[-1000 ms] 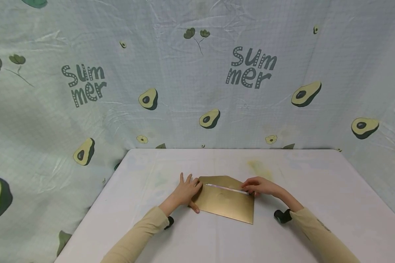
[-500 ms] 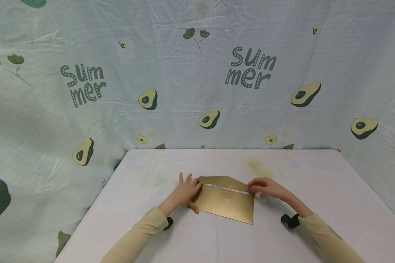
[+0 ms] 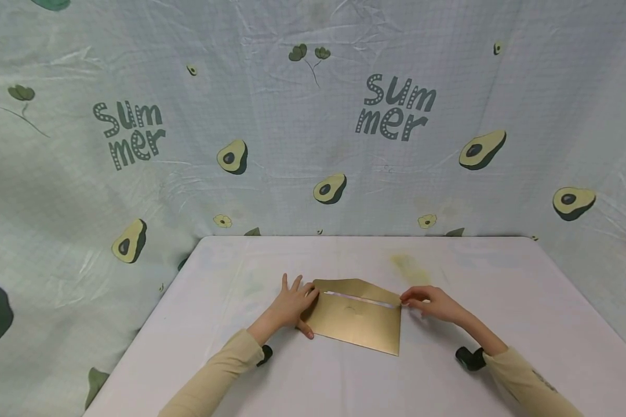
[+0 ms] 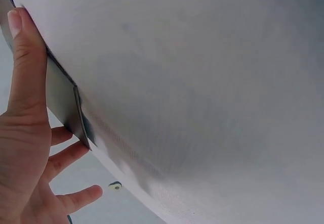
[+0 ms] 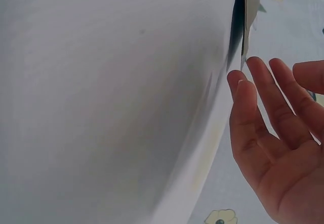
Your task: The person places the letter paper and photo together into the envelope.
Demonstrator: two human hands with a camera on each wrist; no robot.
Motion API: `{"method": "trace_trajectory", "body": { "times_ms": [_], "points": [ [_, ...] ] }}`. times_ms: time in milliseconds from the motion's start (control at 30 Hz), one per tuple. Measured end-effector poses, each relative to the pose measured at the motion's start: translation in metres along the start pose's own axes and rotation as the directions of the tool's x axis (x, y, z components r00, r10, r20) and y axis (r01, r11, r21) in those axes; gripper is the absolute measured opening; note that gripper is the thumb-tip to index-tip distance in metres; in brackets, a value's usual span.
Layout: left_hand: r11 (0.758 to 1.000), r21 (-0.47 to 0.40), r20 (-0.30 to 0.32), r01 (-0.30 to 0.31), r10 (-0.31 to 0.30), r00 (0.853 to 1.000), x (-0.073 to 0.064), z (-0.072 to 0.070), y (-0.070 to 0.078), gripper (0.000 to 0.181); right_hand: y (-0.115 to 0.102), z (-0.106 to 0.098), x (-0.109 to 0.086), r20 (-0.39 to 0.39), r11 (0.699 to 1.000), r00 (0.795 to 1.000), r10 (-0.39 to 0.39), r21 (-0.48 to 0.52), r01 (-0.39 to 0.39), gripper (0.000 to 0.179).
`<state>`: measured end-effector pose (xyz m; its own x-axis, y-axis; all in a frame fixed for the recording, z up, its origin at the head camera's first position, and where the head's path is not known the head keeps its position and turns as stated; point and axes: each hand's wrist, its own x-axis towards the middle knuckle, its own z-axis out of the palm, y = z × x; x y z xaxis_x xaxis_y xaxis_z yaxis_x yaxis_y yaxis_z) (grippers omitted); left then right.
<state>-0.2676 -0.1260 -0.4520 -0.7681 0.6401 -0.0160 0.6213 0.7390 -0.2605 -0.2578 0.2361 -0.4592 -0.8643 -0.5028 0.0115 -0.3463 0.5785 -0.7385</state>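
Note:
A gold envelope (image 3: 355, 327) lies on the white table, its flap (image 3: 344, 285) raised at the far side. A pale strip (image 3: 362, 299) shows in the slit below the flap. My left hand (image 3: 291, 304) rests on the envelope's left end with fingers spread; in the left wrist view the thumb (image 4: 29, 57) lies along its near edge. At the envelope's upper right corner is my right hand (image 3: 434, 304), fingers loosely bent. In the right wrist view its fingertips are close to the envelope's edge (image 5: 251, 11); I cannot tell whether they touch.
The white table (image 3: 292, 382) reaches back to a hanging cloth (image 3: 292, 116) printed with avocados and lettering. A dark wrist camera (image 3: 470, 359) sits under the right wrist, another (image 3: 265, 355) under the left.
My right hand has slid to the right along the flap to the envelope's right corner, with its forearm shifting right. My left hand and the envelope have stayed nearly in place.

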Motion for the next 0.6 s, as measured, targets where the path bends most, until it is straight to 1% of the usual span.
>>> {"method": "trace_trajectory", "body": {
  "times_ms": [100,267,600],
  "points": [
    [1.000,-0.001,0.005,0.002,-0.002,1.000,0.000,-0.001,0.000,0.106,0.000,0.000,-0.005,-0.023,0.999,1.000,-0.020,-0.035,0.019,0.023],
    [1.000,0.003,-0.017,-0.004,0.004,1.000,-0.003,-0.002,0.000,0.105,0.001,-0.002,-0.012,-0.048,0.996,0.998,-0.027,-0.082,0.023,0.021],
    [0.999,0.004,-0.074,-0.046,0.047,0.996,-0.008,-0.001,0.000,0.097,0.002,-0.005,-0.024,-0.077,0.994,0.997,-0.023,-0.104,0.015,0.021]
  ]
}}
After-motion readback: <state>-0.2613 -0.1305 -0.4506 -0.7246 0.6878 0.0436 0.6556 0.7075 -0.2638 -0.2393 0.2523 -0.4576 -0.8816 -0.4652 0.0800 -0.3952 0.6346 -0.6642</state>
